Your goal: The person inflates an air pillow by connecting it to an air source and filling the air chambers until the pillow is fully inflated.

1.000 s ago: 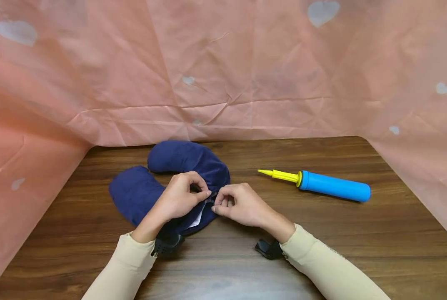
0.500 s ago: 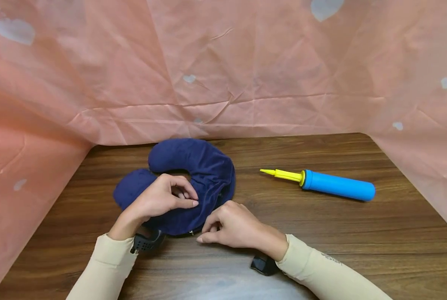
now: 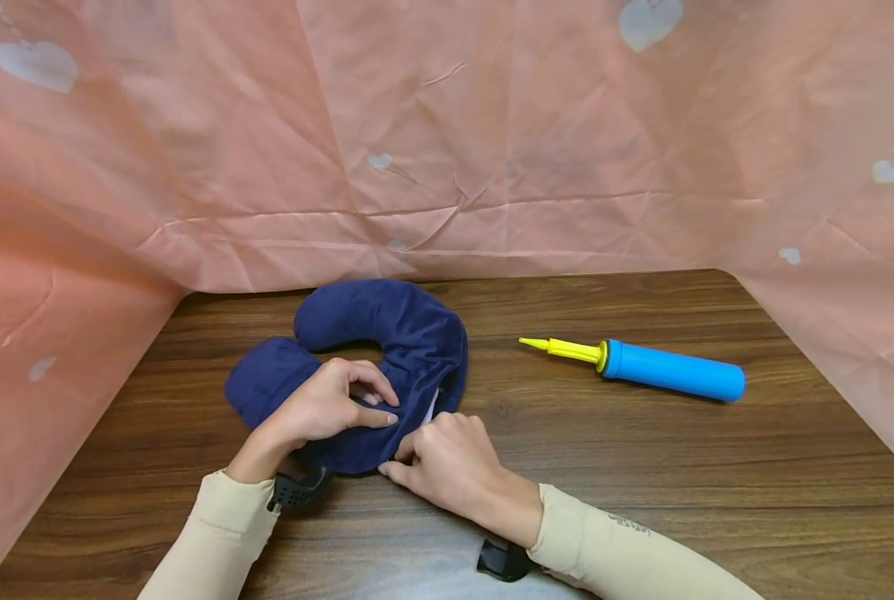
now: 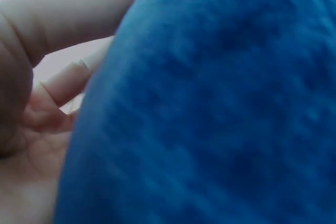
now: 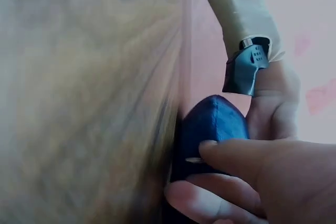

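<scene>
A navy blue U-shaped neck pillow lies on the wooden table, its open end to the left. My left hand rests on its near arm, the curled fingers pinching the fabric. My right hand pinches the pillow's near edge, fingertips at the hem. In the right wrist view the fingers close beside a small metal zip pull on the pillow. Blue fabric fills the left wrist view, with my fingers beside it.
A blue hand pump with a yellow nozzle lies on the table to the right of the pillow. A pink sheet with pale hearts hangs behind and along both sides.
My right hand has slid toward me and to the left along the pillow's near edge. The left hand has moved left and down onto the pillow, which now lies flatter.
</scene>
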